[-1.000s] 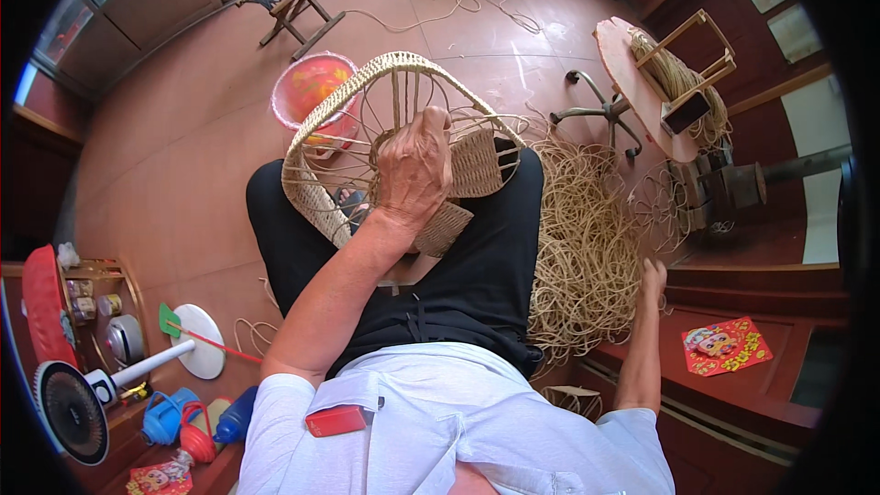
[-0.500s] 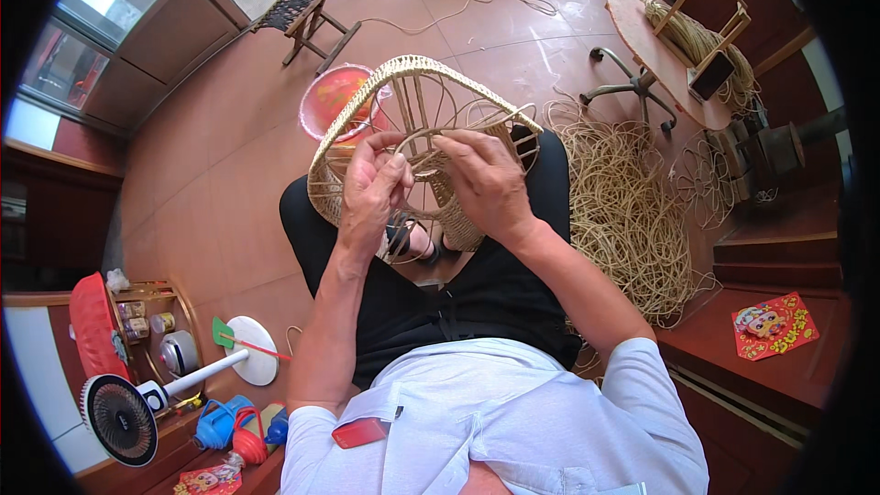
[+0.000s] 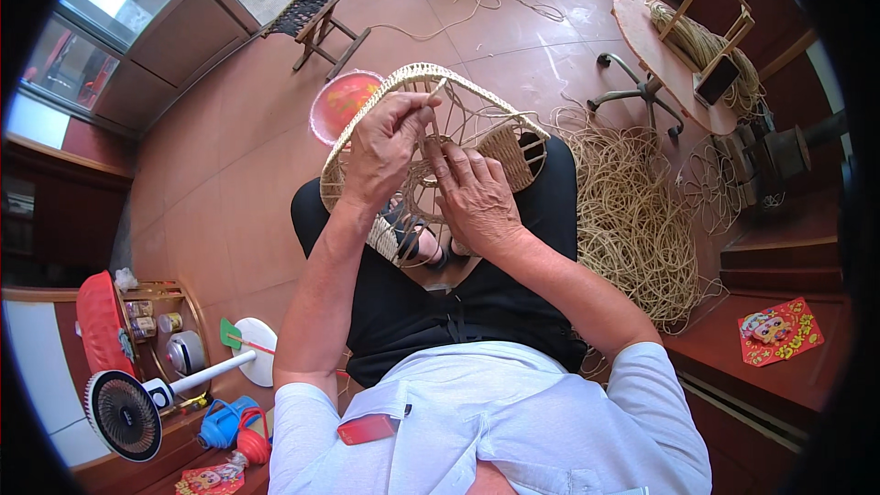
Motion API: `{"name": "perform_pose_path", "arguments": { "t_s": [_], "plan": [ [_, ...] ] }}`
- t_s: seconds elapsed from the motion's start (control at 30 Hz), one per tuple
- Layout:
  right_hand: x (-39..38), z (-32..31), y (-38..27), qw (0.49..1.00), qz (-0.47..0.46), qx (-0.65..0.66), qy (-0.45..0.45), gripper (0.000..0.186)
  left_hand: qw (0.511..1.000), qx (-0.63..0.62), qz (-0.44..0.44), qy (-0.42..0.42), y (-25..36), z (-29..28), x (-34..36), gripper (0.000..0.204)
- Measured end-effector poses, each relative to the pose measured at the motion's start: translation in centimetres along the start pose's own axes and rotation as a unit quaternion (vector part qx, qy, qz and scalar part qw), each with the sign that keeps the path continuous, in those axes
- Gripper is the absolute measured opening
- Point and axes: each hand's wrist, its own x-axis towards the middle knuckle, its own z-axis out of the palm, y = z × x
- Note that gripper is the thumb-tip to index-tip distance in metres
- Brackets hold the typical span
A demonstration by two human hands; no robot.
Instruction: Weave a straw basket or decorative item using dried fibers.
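A frame with a rim bound in tan cord (image 3: 500,108) rests across my lap between my knees, with spokes and strands crossing its inside. A woven panel (image 3: 505,152) fills part of its right side. My left hand (image 3: 387,148) is closed in a pinch on a cord strand, raised near the far left of the rim. Just right of it, my right hand (image 3: 477,194) lies with fingers stretched out over the strands at the middle of the frame. The fingertips of my right hand touch the strands there; whether they press a cord is hidden.
A big heap of loose cord (image 3: 632,220) spreads on the floor at my right. A pink-rimmed basin (image 3: 323,119) stands beyond the frame's left side. Farther off are a folding stool (image 3: 321,23) and a round board (image 3: 639,41) bearing coiled cord. A fan (image 3: 124,414) is lower left.
My left hand has gone from holding a strand low to a raised pinch nearer the rim. My right hand has moved down and flattened its fingers onto the strands.
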Motion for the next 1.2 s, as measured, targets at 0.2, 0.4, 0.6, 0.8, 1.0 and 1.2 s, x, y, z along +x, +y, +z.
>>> {"name": "perform_pose_path", "arguments": {
  "t_s": [0.2,0.4,0.6,0.8,1.0,1.2],
  "plan": [
    [0.4,-0.5,0.4,0.997,0.025,0.067,-0.002,0.061,0.972,0.206,0.033,0.107,-0.1,1.2,-2.3,0.015],
    [0.6,-0.1,0.5,0.996,0.022,0.085,0.017,0.057,0.981,0.188,-0.003,0.054,-0.9,1.4,-2.2,0.015],
    [0.6,-0.2,-0.1,0.989,0.046,0.131,0.057,0.061,0.965,0.224,-0.008,0.137,-0.7,0.6,-5.3,0.015],
    [3.0,1.1,-0.9,0.981,0.024,0.134,0.138,0.025,0.900,0.345,-0.080,0.255,-2.0,-9.0,-10.5,0.023],
    [4.4,1.9,-2.0,0.978,0.065,0.152,0.129,0.014,0.840,0.161,-0.295,0.426,-8.6,-38.8,-26.1,0.023],
    [3.8,2.0,-1.3,0.959,0.104,0.201,0.171,0.014,0.253,0.283,-0.562,0.735,-0.2,-62.5,-44.2,0.051]
  ]
}}
